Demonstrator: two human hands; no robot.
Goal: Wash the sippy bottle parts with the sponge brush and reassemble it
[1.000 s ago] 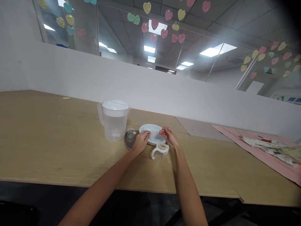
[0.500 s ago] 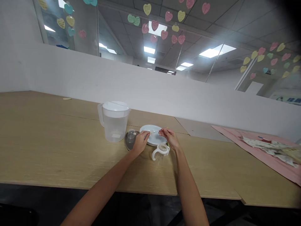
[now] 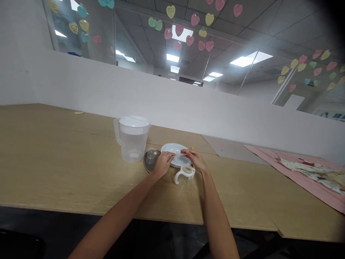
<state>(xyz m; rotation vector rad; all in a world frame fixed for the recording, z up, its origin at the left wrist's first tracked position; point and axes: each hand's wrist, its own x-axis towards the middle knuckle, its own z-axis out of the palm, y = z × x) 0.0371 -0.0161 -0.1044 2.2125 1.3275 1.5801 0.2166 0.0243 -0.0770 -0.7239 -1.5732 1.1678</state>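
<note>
Over a white dish (image 3: 168, 147), my left hand (image 3: 162, 164) and my right hand (image 3: 196, 160) both have their fingers closed on a thin, pale, straw-like piece (image 3: 178, 155). Its exact kind is too small to make out. In front of the dish stands a clear bottle with a white handled collar (image 3: 186, 169), close to my right hand and untouched. Beside my left hand, a small clear cup (image 3: 151, 153) rests on a dark round plate (image 3: 147, 166), partly covered by that hand. Something small and yellow (image 3: 191, 148) shows behind my right fingers.
A lidded clear plastic pitcher (image 3: 134, 144) stands left of the dark plate. At the right lies a pink cloth (image 3: 258, 154) with patterned fabric (image 3: 304, 169) on it. A white wall (image 3: 172, 104) runs behind the wooden table (image 3: 88, 165).
My hands have come slightly closer together, with less of the thin piece showing between them. A yellow bit now shows behind the right fingers. The view has shifted slightly.
</note>
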